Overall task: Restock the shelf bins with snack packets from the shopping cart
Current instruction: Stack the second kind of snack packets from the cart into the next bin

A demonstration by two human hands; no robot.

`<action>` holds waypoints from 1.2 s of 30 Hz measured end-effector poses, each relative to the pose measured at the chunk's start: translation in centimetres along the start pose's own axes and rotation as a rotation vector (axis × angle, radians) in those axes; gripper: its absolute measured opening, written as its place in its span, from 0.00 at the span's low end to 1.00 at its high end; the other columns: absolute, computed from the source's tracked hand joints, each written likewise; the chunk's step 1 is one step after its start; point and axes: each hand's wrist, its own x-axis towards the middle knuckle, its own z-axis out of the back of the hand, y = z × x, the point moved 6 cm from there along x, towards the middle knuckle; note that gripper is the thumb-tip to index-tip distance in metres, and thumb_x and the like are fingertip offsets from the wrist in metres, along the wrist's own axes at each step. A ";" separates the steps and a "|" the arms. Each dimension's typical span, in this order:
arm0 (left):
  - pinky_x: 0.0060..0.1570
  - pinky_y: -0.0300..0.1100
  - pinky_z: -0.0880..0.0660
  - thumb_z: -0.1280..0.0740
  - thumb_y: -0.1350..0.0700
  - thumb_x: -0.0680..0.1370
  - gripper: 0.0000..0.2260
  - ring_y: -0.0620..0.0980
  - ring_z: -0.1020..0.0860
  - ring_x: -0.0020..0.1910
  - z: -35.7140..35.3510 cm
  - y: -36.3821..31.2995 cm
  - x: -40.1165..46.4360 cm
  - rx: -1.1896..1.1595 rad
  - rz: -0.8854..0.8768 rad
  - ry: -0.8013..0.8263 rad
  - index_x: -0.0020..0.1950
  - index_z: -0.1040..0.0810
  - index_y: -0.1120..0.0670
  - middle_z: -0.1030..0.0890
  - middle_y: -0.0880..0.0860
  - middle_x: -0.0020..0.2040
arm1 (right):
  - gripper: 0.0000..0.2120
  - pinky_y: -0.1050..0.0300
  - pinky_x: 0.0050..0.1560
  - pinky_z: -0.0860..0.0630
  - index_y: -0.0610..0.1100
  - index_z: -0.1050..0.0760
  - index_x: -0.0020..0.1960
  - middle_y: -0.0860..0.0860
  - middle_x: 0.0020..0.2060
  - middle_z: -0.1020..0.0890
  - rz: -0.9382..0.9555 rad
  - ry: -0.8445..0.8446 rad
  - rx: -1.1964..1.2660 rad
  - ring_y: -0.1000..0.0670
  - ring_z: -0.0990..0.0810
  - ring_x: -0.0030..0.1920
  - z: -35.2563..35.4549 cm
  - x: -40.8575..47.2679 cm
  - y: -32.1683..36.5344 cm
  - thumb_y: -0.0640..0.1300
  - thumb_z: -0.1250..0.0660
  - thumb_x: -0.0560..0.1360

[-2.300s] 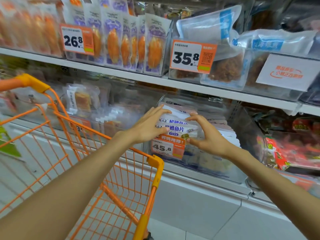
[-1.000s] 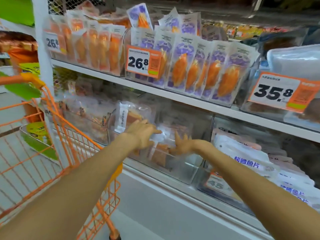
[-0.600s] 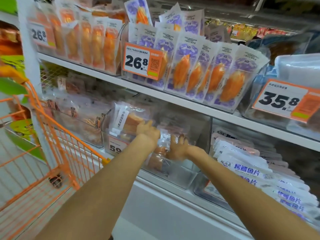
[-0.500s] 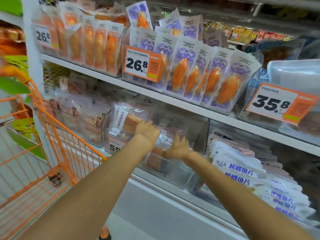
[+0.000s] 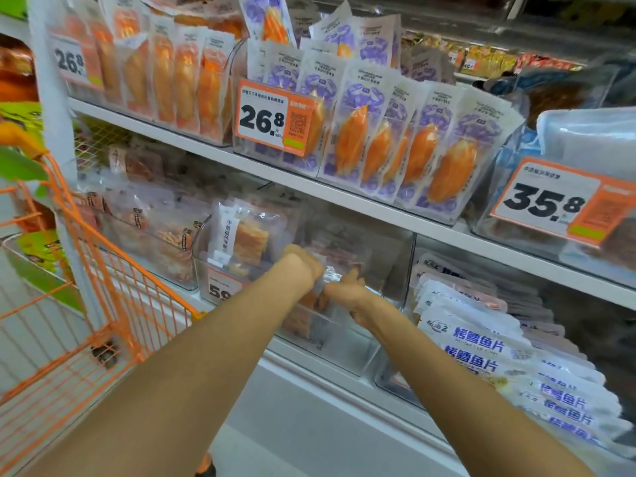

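Both my hands reach into a clear plastic shelf bin (image 5: pixel 339 346) on the lower shelf. My left hand (image 5: pixel 303 261) is curled over the top of clear snack packets (image 5: pixel 335 266) with brownish pieces inside. My right hand (image 5: pixel 346 290) presses against the same packets from the right, fingers partly hidden behind them. An upright packet with a white label strip (image 5: pixel 241 235) stands at the bin's left side. The orange shopping cart (image 5: pixel 113 280) is at the left, close to the shelf.
White packets with blue writing (image 5: pixel 488 352) fill the bin to the right. The upper shelf holds purple packets with orange contents (image 5: pixel 395 139) and orange price tags 26.8 (image 5: pixel 272 118) and 35.8 (image 5: pixel 554 201). More clear bins with snacks (image 5: pixel 155 232) lie to the left.
My view and both hands moved left from the white blue-lettered packets to the neighbouring clear bin. Both hands then went deeper in and closed together on the clear packets.
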 end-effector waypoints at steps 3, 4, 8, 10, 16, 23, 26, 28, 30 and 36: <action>0.66 0.48 0.34 0.35 0.61 0.78 0.32 0.55 0.36 0.73 0.6 0.2 -0.8 -0.037 0.005 -0.081 0.78 0.47 0.54 0.42 0.52 0.77 | 0.18 0.55 0.53 0.26 0.41 0.30 0.60 0.45 0.63 0.30 -0.022 -0.032 0.276 0.47 0.27 0.58 1.7 1.5 -0.3 0.40 0.36 0.71; 0.66 0.48 0.34 0.36 0.62 0.78 0.33 0.55 0.37 0.74 0.6 0.3 -0.9 -0.049 0.006 -0.090 0.79 0.50 0.54 0.44 0.52 0.78 | 0.14 0.56 0.49 0.27 0.42 0.28 0.53 0.46 0.59 0.26 -0.035 -0.087 0.409 0.47 0.25 0.53 2.4 2.4 -0.1 0.43 0.38 0.69; 0.68 0.47 0.37 0.37 0.62 0.79 0.34 0.54 0.41 0.75 0.6 0.4 -0.5 -0.028 0.012 -0.030 0.79 0.53 0.53 0.47 0.51 0.79 | 0.21 0.55 0.50 0.27 0.45 0.32 0.65 0.46 0.65 0.27 0.038 -0.183 0.580 0.43 0.24 0.59 2.6 11.3 -1.9 0.50 0.44 0.74; 0.67 0.46 0.35 0.36 0.62 0.78 0.35 0.53 0.40 0.75 0.5 0.8 0.1 0.016 0.009 -0.007 0.79 0.53 0.53 0.46 0.52 0.79 | 0.16 0.53 0.54 0.26 0.45 0.33 0.65 0.47 0.61 0.25 0.108 -0.235 0.543 0.44 0.23 0.55 2.1 9.5 -0.2 0.44 0.45 0.78; 0.68 0.47 0.38 0.39 0.59 0.81 0.32 0.55 0.40 0.75 -0.2 0.6 0.4 0.044 -0.014 -0.051 0.79 0.54 0.52 0.46 0.53 0.79 | 0.30 0.50 0.73 0.43 0.37 0.54 0.77 0.40 0.76 0.46 0.106 -0.251 -0.038 0.39 0.43 0.75 3.0 4.3 1.6 0.45 0.45 0.81; 0.58 0.47 0.30 0.36 0.63 0.78 0.24 0.55 0.30 0.66 -1.2 2.1 -2.3 -0.040 -0.048 -0.208 0.73 0.34 0.50 0.27 0.55 0.67 | 0.30 0.53 0.73 0.57 0.48 0.54 0.78 0.51 0.78 0.55 0.280 0.327 -0.504 0.49 0.60 0.77 2.4 -4.8 2.4 0.47 0.43 0.81; 0.59 0.46 0.31 0.38 0.64 0.79 0.24 0.56 0.29 0.67 -0.8 1.7 -1.9 -0.011 -0.041 -0.217 0.73 0.33 0.50 0.27 0.56 0.67 | 0.29 0.62 0.70 0.52 0.47 0.52 0.78 0.55 0.74 0.48 0.299 0.337 -0.552 0.51 0.54 0.77 2.6 -4.6 2.4 0.49 0.44 0.82; 0.62 0.46 0.33 0.40 0.63 0.80 0.20 0.57 0.31 0.68 -0.7 1.5 -1.3 -0.010 -0.020 -0.205 0.72 0.32 0.52 0.28 0.56 0.68 | 0.33 0.48 0.75 0.58 0.48 0.60 0.78 0.48 0.77 0.61 0.264 0.284 -0.856 0.41 0.62 0.76 1.4 -2.5 1.0 0.53 0.45 0.82; 0.63 0.46 0.33 0.39 0.64 0.80 0.19 0.56 0.31 0.68 -0.6 1.1 -0.8 0.006 -0.012 -0.198 0.70 0.30 0.54 0.27 0.55 0.68 | 0.33 0.37 0.74 0.60 0.50 0.65 0.77 0.44 0.75 0.69 0.217 0.232 -0.975 0.35 0.68 0.74 0.4 -0.2 -0.5 0.52 0.47 0.82; 0.65 0.45 0.33 0.35 0.66 0.74 0.21 0.53 0.28 0.65 0.0 1.0 -3.4 -0.194 -0.107 -0.496 0.66 0.26 0.52 0.23 0.52 0.63 | 0.35 0.39 0.74 0.61 0.54 0.60 0.78 0.49 0.77 0.64 0.240 0.218 -0.803 0.41 0.66 0.76 1.3 -0.2 0.4 0.55 0.43 0.79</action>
